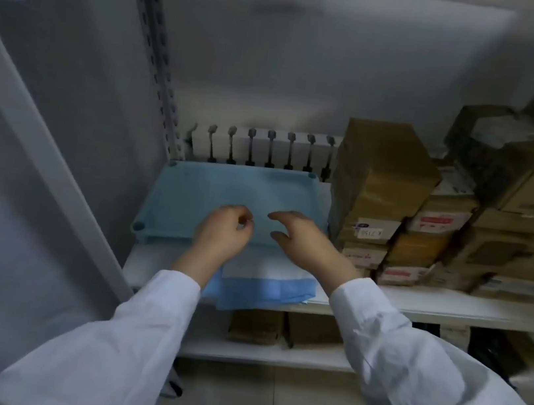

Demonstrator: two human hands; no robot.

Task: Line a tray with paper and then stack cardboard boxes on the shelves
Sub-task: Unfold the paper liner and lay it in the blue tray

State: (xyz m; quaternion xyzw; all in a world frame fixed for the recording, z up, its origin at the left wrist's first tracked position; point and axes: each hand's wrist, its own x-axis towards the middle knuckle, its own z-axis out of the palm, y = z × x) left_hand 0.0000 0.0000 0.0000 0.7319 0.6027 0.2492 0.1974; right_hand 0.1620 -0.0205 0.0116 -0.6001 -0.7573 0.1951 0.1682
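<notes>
The blue-edged white paper sheet (257, 280) lies on the wrist side of the fingers, nearer the left hand (223, 230). The pale blue plastic tray (191, 187) runs left to right beneath and beyond them. The left fingers curl, and I cannot tell whether they pinch anything; the right hand (304, 242) has its fingers loosely spread.

Both arms reach forward and up, converging so the two grips sit side by side, close but not touching. The left arm (136, 328), in a white sleeve, rises from the lower left; its bare wrist bends slightly inward. The left grip (223, 230) shows its back to the camera, its fingers (243, 221) curled in towards the thumb; whether they pinch anything cannot be told. The right arm (402, 354), also sleeved in white, comes in from the lower right. The right grip (305, 241) is palm down, fingers loosely extended and slightly bent, pointing towards the left grip, thumb (279, 237) spread below them.
</notes>
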